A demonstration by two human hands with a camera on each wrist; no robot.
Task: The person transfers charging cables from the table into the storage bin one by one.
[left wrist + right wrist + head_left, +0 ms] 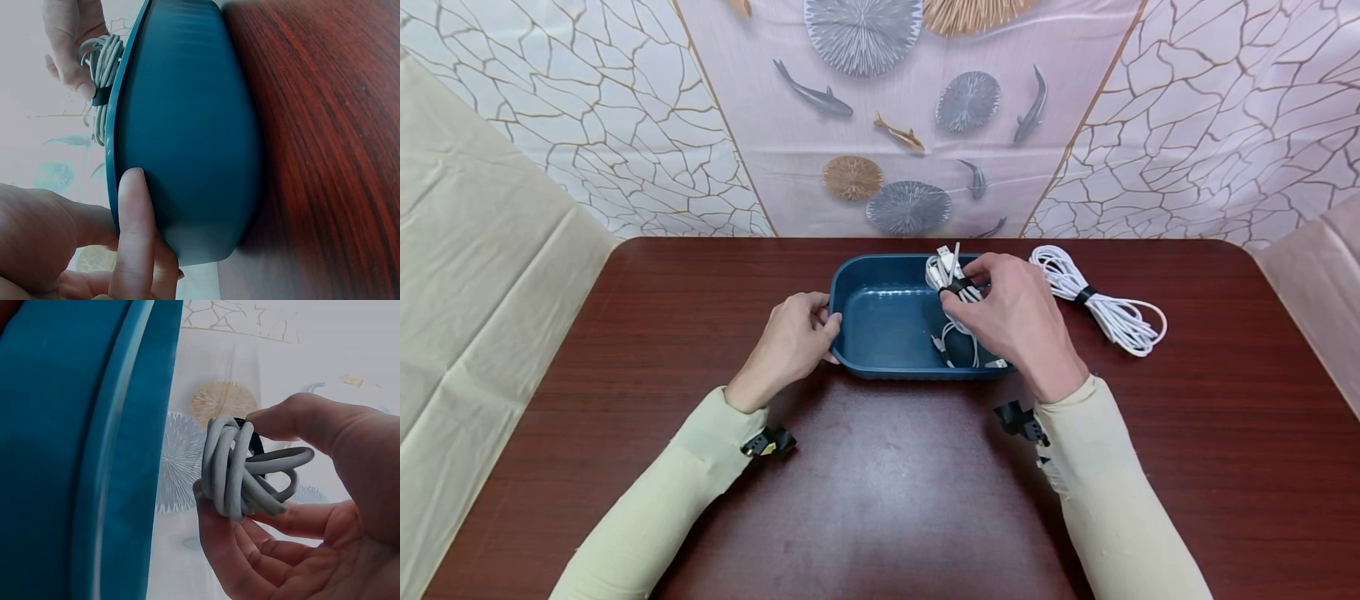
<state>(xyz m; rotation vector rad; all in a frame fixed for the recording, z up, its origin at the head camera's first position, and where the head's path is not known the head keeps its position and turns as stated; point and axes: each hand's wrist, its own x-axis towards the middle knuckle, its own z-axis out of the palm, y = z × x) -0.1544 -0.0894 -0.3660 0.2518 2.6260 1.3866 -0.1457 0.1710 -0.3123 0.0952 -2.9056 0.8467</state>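
Over the blue tray (880, 333), right hand (1018, 304) pinches bundled cable (236, 475), placement or removal unclear; left hand (792, 335) clasps tray; next move likely needs steadiness.

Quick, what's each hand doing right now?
Left hand: closed, gripping the blue, rounded-rectangular bin at its end.
Right hand: closed, holding a coiled white cable with a black band.

Tray (880, 370) on surface (880, 492), toward far edge; left hand (793, 337) gripping tray's left end; right hand (1018, 312) over tray's right half, holding cable bundle (956, 285); plugs (996, 363) and cable loop (976, 348) inside tray, near right; second bundle (1090, 296) on surface, right of tray; backdrop (902, 117) behind far edge.
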